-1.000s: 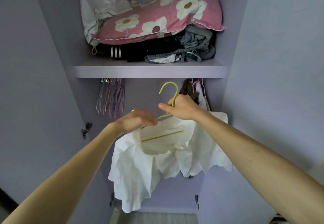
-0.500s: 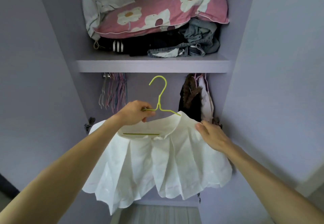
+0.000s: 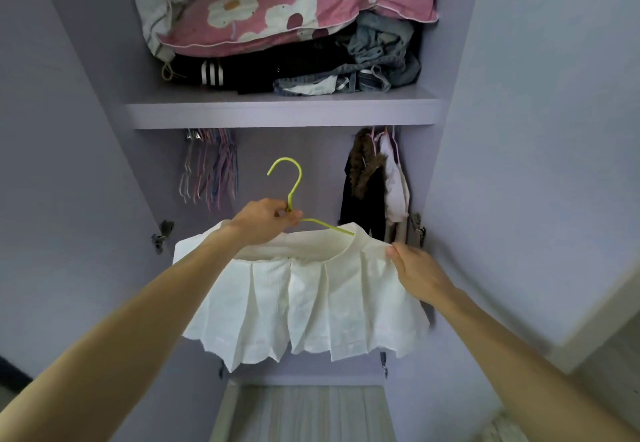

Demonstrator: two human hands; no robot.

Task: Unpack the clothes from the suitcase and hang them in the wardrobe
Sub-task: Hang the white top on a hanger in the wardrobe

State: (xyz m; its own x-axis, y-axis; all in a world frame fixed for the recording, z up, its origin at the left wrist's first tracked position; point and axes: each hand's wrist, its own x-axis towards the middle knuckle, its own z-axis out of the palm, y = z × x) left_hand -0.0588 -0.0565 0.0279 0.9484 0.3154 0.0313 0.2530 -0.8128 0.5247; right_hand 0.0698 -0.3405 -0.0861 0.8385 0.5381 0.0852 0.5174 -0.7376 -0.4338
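Observation:
A white pleated skirt hangs spread out on a yellow-green wire hanger, held up in front of the open wardrobe. My left hand grips the hanger at the base of its hook. At the skirt's right waist corner, my right hand pinches the fabric. The hanger's hook is free in the air, below the shelf. The suitcase is not in view.
Several empty hangers hang at the left under the shelf. A dark fur-trimmed coat and pale garments hang at the right. On the shelf lie a pink flowered pillow, black clothes and jeans. Open wardrobe doors flank both sides.
The skirt, bunched a second ago, is now spread flat on the hanger. My right hand left the hook for the skirt's right corner; my left hand took the hook's base.

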